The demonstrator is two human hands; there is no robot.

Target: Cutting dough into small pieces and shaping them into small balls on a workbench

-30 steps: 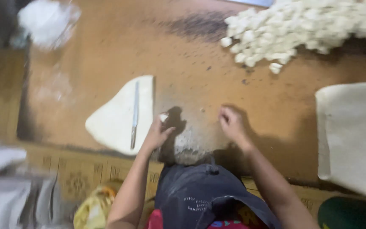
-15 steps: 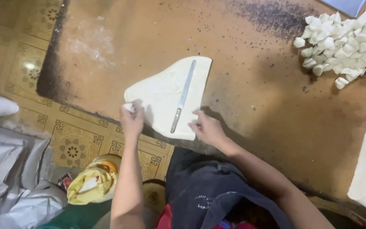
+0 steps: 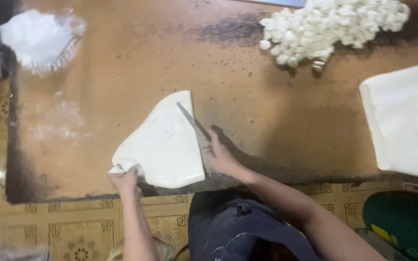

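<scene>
- Head view: we see the left hand [image 3: 124,178] pinching the near-left corner of the flat, pale, roughly triangular dough sheet [image 3: 163,142] lying on the brown work board [image 3: 122,63].
- We see the right hand [image 3: 221,154] closed around the handle of a long thin metal knife [image 3: 193,121], its blade resting across the sheet's right edge.
- Far right, a heap of small white dough cubes [image 3: 332,26].
- Far left, a white flour mound [image 3: 37,36].
- At right, we spot a larger pale dough slab [image 3: 397,125].

Left hand [image 3: 124,180] pinches the near-left corner of dough sheet [image 3: 163,142]; right hand [image 3: 221,155] grips knife [image 3: 193,121] at the sheet's right edge.
</scene>
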